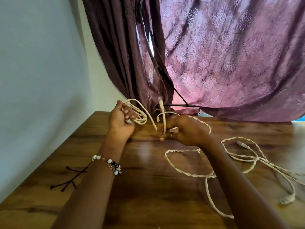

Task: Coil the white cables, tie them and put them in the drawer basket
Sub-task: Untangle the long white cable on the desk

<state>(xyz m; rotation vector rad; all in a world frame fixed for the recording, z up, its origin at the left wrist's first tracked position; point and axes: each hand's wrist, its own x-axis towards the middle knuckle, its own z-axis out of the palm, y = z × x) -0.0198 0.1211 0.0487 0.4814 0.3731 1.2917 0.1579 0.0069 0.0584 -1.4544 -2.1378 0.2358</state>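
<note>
Left hand [119, 120] grips a small coil of white cable [140, 113] above the wooden table [148, 187]. Right hand [183, 129] pinches that cable's free ends just to the coil's right. The remaining cables [231, 161] lie loose on the table, nearer the right hand.

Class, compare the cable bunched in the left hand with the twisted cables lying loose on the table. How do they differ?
The coiled cable is gathered in small loops and gripped by the left hand above the table; the loose cables sprawl flat in wide, untidy loops. The coiled cable looks smooth; the loose cables are twisted together. Both are white.
</note>
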